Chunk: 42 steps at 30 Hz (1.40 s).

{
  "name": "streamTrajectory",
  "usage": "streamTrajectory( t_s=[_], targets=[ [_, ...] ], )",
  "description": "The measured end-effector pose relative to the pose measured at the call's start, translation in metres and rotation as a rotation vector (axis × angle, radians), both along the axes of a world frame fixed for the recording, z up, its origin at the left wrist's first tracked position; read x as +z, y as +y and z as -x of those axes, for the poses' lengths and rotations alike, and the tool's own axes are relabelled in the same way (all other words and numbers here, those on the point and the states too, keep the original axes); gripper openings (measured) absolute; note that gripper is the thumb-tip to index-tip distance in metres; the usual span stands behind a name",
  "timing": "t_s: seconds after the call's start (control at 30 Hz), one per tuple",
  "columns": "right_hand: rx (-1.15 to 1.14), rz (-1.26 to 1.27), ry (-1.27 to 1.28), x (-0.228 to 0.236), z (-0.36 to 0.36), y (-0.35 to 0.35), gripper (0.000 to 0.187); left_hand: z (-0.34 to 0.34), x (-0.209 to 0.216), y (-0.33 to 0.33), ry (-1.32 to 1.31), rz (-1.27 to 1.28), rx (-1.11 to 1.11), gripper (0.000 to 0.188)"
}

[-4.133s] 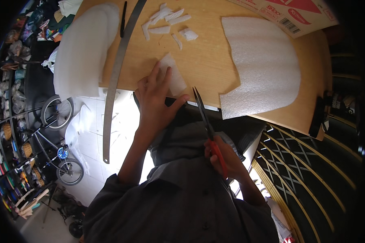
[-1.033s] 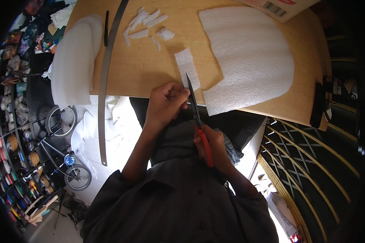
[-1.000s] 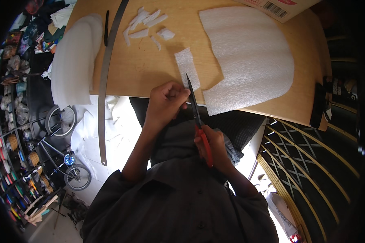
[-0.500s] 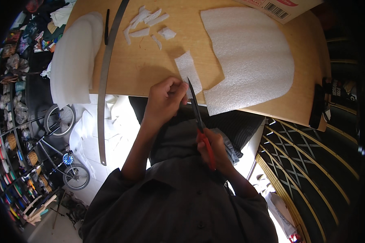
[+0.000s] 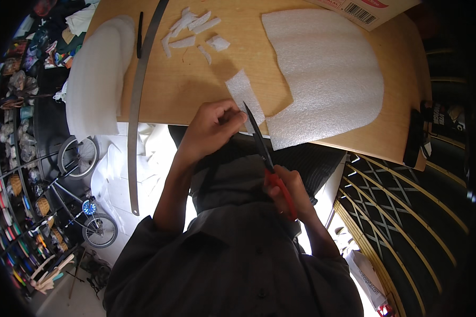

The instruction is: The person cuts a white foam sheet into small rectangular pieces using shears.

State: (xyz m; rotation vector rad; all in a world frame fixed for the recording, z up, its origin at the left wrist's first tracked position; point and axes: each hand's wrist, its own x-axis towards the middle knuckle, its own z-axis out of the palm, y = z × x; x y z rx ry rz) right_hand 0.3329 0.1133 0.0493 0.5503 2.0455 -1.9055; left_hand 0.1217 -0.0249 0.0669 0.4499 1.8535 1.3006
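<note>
My left hand (image 5: 210, 131) is closed in a pinch on a small strip of white foam sheet (image 5: 239, 83) at the table's near edge. Its fingers cover part of the strip's left side. In my right hand (image 5: 290, 189) are scissors (image 5: 263, 145) with dark blades and red-orange handles. The blades point up and to the left, their tip over the strip beside my left fingertips. Whether the blades meet the foam is hard to make out. A large piece of white foam sheet (image 5: 333, 74) lies flat to the right, beside the strip's lower end.
Foam scraps (image 5: 184, 33) lie on the wooden table (image 5: 169, 90). Leftward are a long metal ruler (image 5: 136, 100) overhanging the edge, a black pen (image 5: 139, 34) and stacked foam sheets (image 5: 96, 79). A cardboard box (image 5: 367, 11) sits far right; a bicycle (image 5: 84, 206) stands on the floor.
My right hand and the scissors have shifted a little to the right. The foam strip has tilted slightly, its far end moving left. My left hand keeps its pinch.
</note>
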Motion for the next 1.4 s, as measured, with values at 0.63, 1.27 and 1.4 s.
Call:
streamTrajectory(
  t_s=[0.63,1.27,1.4],
  targets=[
    [-0.045,-0.238,0.116,-0.003,0.007,-0.013,0.021,-0.011,0.014,0.011,0.054,-0.113,0.331,0.018],
    [-0.041,-0.121,0.166,0.005,0.012,-0.002,0.023,0.002,0.005,0.011,0.303,-0.112,0.057,0.014],
    [-0.026,-0.073,0.108,0.009,0.017,0.003,0.023,-0.002,0.009,0.014,0.243,-0.100,0.028,0.015]
  ],
)
